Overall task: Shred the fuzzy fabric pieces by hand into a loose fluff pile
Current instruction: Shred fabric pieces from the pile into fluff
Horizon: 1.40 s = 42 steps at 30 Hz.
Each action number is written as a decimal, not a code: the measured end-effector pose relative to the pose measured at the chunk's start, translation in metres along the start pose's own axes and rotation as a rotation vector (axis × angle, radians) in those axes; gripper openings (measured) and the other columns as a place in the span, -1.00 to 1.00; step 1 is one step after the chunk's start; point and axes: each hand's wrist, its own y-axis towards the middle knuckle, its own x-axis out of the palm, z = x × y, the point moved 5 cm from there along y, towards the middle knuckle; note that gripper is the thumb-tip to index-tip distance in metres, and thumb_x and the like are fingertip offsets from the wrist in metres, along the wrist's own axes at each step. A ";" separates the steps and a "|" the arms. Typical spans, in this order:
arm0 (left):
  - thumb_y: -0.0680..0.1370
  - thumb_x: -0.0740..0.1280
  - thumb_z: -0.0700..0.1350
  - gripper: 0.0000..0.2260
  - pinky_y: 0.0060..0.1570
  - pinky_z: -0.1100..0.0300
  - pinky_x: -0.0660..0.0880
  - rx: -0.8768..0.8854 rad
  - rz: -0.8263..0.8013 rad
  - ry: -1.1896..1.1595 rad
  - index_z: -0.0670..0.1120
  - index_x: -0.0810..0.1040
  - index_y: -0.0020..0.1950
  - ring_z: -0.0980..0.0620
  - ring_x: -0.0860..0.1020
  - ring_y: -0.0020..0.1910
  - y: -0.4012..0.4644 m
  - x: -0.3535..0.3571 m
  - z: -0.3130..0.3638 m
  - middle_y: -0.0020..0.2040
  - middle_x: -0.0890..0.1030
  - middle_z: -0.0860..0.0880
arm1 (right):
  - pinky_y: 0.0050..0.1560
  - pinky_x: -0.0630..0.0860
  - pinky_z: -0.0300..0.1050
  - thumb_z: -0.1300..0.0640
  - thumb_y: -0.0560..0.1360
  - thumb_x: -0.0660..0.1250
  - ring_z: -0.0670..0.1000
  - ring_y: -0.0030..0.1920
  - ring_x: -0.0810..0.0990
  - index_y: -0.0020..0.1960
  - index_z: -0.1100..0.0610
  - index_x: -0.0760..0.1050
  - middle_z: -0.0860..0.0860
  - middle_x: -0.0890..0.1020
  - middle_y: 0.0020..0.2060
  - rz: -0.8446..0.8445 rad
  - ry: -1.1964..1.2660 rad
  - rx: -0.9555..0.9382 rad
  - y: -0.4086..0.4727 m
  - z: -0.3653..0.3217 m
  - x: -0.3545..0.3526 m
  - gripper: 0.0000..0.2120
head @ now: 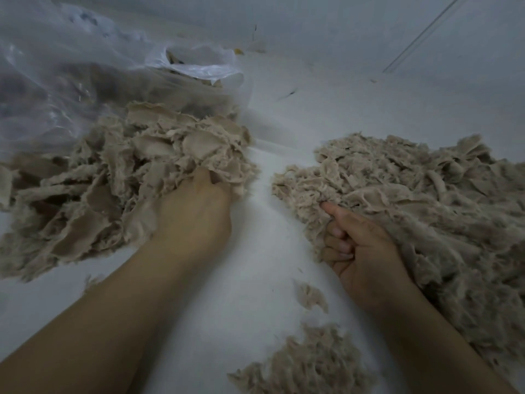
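Nearest the camera, a small clump of fluff lies on the white tabletop between the 2 forearms. Further out, the right hand rests at the edge of the loose fluff pile, its fingers curled with the forefinger pointing into the fibres; whether it pinches any fluff cannot be told. The left hand reaches into the heap of fuzzy fabric pieces, fingertips buried, apparently gripping a piece. Beyond that heap slumps a clear plastic bag. Judging by the 2 mounds, roughly half is shredded; the flat, larger scraps on the left remain to be torn.
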 end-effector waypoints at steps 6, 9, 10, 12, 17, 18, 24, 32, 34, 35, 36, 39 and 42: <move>0.46 0.24 -0.14 -0.82 -0.37 0.03 0.44 0.342 0.143 -0.242 -0.21 0.53 -0.27 -0.18 0.48 -0.26 -0.019 -0.014 0.051 -0.24 0.48 -0.18 | -0.58 0.22 -0.35 0.20 0.56 0.23 -0.17 -0.54 0.26 0.37 0.28 0.41 -0.04 0.38 -0.44 0.010 -0.001 -0.011 0.000 0.001 0.000 -0.61; 0.55 0.17 -0.16 -0.80 -0.14 -0.08 0.47 0.305 -0.062 -0.333 -0.21 0.56 -0.07 -0.18 0.50 -0.11 -0.017 0.011 0.057 -0.11 0.52 -0.16 | -0.59 0.23 -0.34 0.22 0.62 0.19 -0.17 -0.54 0.26 0.39 0.29 0.40 -0.04 0.38 -0.43 0.018 0.001 -0.011 0.000 0.001 -0.001 -0.64; 0.55 0.18 -0.18 -0.82 -0.06 -0.07 0.47 0.230 -0.090 -0.297 -0.20 0.56 0.00 -0.19 0.50 -0.03 -0.010 0.018 0.049 -0.04 0.53 -0.17 | -0.59 0.23 -0.34 0.22 0.63 0.18 -0.16 -0.53 0.25 0.39 0.29 0.40 -0.03 0.38 -0.43 0.020 0.002 -0.012 0.000 0.000 0.000 -0.65; 0.54 0.21 -0.21 -0.85 -0.04 -0.03 0.48 0.064 -0.075 -0.231 -0.20 0.52 0.05 -0.24 0.52 0.02 0.003 0.022 0.026 0.02 0.54 -0.21 | -0.58 0.22 -0.34 0.23 0.63 0.17 -0.16 -0.53 0.25 0.37 0.28 0.41 -0.03 0.38 -0.43 0.028 0.004 -0.016 -0.001 0.000 0.000 -0.67; 0.53 0.21 -0.21 -0.82 -0.13 -0.02 0.48 0.060 -0.111 -0.038 -0.18 0.49 0.11 -0.23 0.52 0.00 0.008 0.018 0.021 0.06 0.50 -0.22 | -0.56 0.20 -0.34 0.25 0.62 0.17 -0.16 -0.53 0.26 0.32 0.22 0.45 -0.02 0.38 -0.43 0.031 0.003 -0.024 -0.001 0.000 0.001 -0.72; 0.52 0.22 -0.22 -0.85 -0.20 0.01 0.46 0.107 -0.114 -0.043 -0.16 0.48 0.07 -0.21 0.53 -0.03 0.007 0.016 0.030 0.03 0.51 -0.19 | -0.56 0.20 -0.34 0.26 0.62 0.17 -0.16 -0.53 0.25 0.30 0.21 0.46 -0.02 0.38 -0.43 0.032 -0.002 -0.026 -0.001 0.000 0.000 -0.73; 0.47 0.20 -0.32 -0.76 -0.44 0.08 0.21 0.216 -0.073 -0.142 -0.16 0.37 0.12 -0.19 0.52 -0.19 0.020 0.007 0.089 0.01 0.39 -0.14 | -0.59 0.20 -0.36 0.26 0.59 0.19 -0.16 -0.54 0.25 0.07 0.27 0.55 -0.02 0.37 -0.44 0.016 -0.053 -0.051 -0.002 -0.001 0.001 -0.82; 0.39 0.32 -0.36 -0.81 -0.11 0.09 0.41 0.258 -0.166 -0.635 -0.23 0.55 -0.01 -0.14 0.50 -0.04 0.030 0.025 0.099 -0.03 0.52 -0.18 | -0.59 0.20 -0.35 0.25 0.58 0.21 -0.16 -0.53 0.25 0.04 0.27 0.58 -0.01 0.38 -0.44 0.010 -0.027 -0.023 -0.001 -0.001 0.000 -0.81; 0.37 0.33 -0.40 -0.86 -0.20 0.12 0.33 0.210 -0.048 -0.781 -0.26 0.59 -0.12 -0.13 0.51 -0.13 0.023 0.022 0.088 -0.14 0.57 -0.20 | -0.58 0.21 -0.35 0.24 0.58 0.22 -0.16 -0.53 0.25 0.12 0.27 0.58 -0.02 0.38 -0.43 0.011 -0.020 -0.013 0.000 -0.001 -0.002 -0.79; 0.38 0.34 -0.42 -0.87 -0.20 0.09 0.36 0.157 -0.009 -0.841 -0.26 0.60 -0.14 -0.12 0.51 -0.16 0.019 0.022 0.080 -0.17 0.58 -0.20 | -0.58 0.22 -0.34 0.23 0.55 0.25 -0.16 -0.53 0.25 0.15 0.25 0.58 -0.02 0.38 -0.43 0.005 -0.014 -0.010 0.000 -0.001 -0.002 -0.77; 0.39 0.35 -0.41 -0.88 -0.19 0.07 0.41 0.111 0.012 -0.889 -0.26 0.62 -0.14 -0.11 0.52 -0.19 0.017 0.023 0.074 -0.19 0.59 -0.18 | -0.57 0.23 -0.34 0.20 0.51 0.28 -0.16 -0.53 0.25 0.16 0.23 0.58 -0.02 0.38 -0.42 -0.009 -0.010 -0.008 0.001 -0.002 -0.003 -0.74; 0.38 0.36 -0.40 -0.94 -0.20 0.02 0.42 0.106 0.013 -0.850 -0.28 0.57 -0.21 -0.15 0.51 -0.20 0.015 0.027 0.073 -0.23 0.56 -0.19 | -0.59 0.23 -0.34 0.11 0.44 0.30 -0.16 -0.55 0.24 0.11 0.21 0.64 -0.04 0.37 -0.45 -0.122 -0.019 0.013 -0.002 -0.003 0.002 -0.69; 0.34 0.30 -0.34 -0.96 -0.24 0.02 0.33 0.187 0.002 -0.729 -0.25 0.47 -0.31 -0.18 0.47 -0.20 0.016 0.026 0.082 -0.25 0.48 -0.16 | -0.60 0.20 -0.35 0.08 0.46 0.28 -0.17 -0.57 0.22 0.04 0.22 0.67 -0.05 0.35 -0.48 -0.239 -0.095 0.065 -0.005 0.000 0.008 -0.70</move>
